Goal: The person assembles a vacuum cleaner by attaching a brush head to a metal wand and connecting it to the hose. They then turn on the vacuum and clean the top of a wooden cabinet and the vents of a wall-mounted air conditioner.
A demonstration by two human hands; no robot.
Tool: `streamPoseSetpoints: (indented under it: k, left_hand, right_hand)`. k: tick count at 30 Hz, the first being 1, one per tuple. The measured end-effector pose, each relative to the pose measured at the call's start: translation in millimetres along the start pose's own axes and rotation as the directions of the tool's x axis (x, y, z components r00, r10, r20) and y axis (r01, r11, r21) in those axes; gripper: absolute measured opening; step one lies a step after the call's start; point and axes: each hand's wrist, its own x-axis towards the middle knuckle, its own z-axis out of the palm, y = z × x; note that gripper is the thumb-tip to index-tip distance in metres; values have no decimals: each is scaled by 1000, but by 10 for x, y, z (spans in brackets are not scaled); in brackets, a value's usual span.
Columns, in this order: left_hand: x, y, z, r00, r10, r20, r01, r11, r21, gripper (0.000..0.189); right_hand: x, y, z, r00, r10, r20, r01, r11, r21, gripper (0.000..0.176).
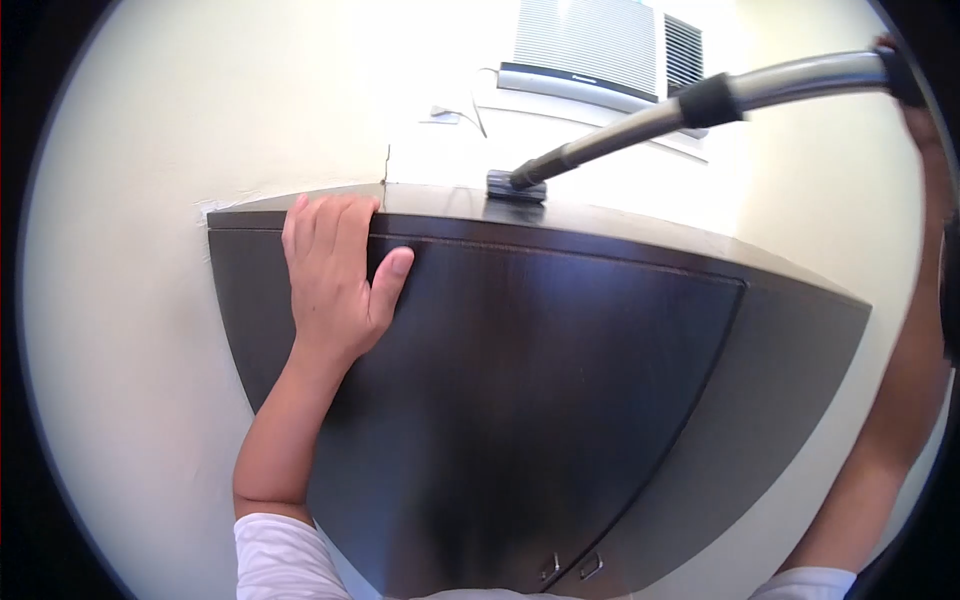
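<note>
My left hand [335, 265] is hooked over the top front edge of a dark brown cabinet [560, 340], fingers bent over the rim and thumb against the front. At the far right, my right hand [922, 120] is partly cut off by the frame edge, closed around the black handle end of a vacuum cleaner wand [810, 82]. The metal wand slants down to the left. Its small black nozzle [516, 187] rests on the cabinet's top, near the wall.
A window air conditioner [585, 45] is set in the wall above the cabinet. Beside it a thin cord [478, 112] hangs by a wall plate [440, 117]. White walls meet the cabinet on both sides. Two metal door handles [592, 566] show low on the front.
</note>
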Motion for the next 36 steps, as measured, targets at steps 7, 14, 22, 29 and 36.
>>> streamPoseSetpoints:
  k: [7, 14, 22, 29, 36]
  left_hand:
    - [496, 717, -59, 982, -96, 161, 170, 818, -550, 48]
    - [1716, 2229, -51, 818, 76, 570, 562, -323, -762, 85]
    - [2293, 3002, 112, 859, -82, 505, 279, -752, -597, 55]
    - [2670, 3589, 502, 839, -174, 515, 294, -652, -699, 43]
    - [2949, 3985, 869, 832, -132, 539, 359, -614, -703, 45]
  right_hand:
    - [-735, 619, 700, 970, -211, -118, 220, 973, 65, 23]
    - [-1208, 714, 1148, 896, -427, -122, 429, 903, -9, 35]
    - [-1778, 349, 1124, 865, -126, -485, 94, 991, -90, 82]
    - [-3436, -392, 1755, 917, -346, -196, 128, 723, -679, 73]
    - [-4132, -840, 1241, 846, -525, 89, -94, -311, -946, 61]
